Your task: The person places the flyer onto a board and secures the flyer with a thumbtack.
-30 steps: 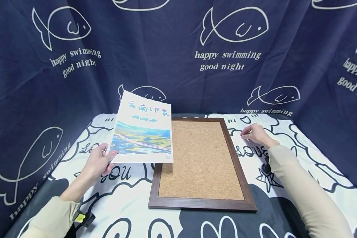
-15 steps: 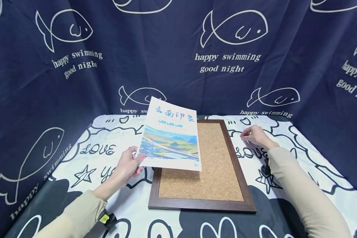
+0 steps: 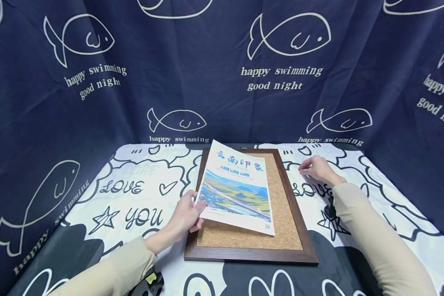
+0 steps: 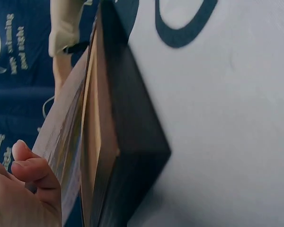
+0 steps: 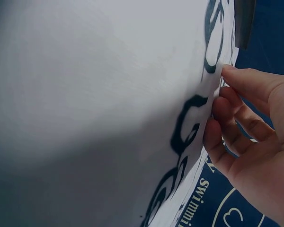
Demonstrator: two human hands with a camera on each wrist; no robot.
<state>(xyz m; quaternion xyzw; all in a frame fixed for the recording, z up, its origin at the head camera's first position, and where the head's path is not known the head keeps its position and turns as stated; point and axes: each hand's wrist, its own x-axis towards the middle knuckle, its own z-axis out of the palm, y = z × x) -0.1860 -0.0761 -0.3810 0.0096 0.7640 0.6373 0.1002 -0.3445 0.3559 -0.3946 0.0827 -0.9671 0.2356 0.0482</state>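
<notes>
My left hand (image 3: 185, 214) pinches the lower left edge of a white printed poster (image 3: 238, 191) with a colourful landscape and large blue-purple lettering. Tilted, the poster overlaps most of a corkboard (image 3: 288, 222) with a dark brown frame. From the left wrist view, the poster (image 4: 61, 123) stands over the board's cork face at a slant, with the curled fingers (image 4: 35, 172) at its edge. To the right of the board, my right hand (image 3: 318, 169) rests on the cloth with fingers loosely bent. Its fingertips (image 5: 213, 130) touch the cloth in the right wrist view, and no object shows in them.
A white cloth (image 3: 133, 172) with black doodles and lettering covers the table. Behind and at both sides hangs a dark blue curtain (image 3: 222, 61) with white fish drawings. The board's thick frame forms a raised edge.
My left hand has carried the poster rightward and lower, from beside the board's left edge to over its middle. The right hand and the corkboard have stayed in place.
</notes>
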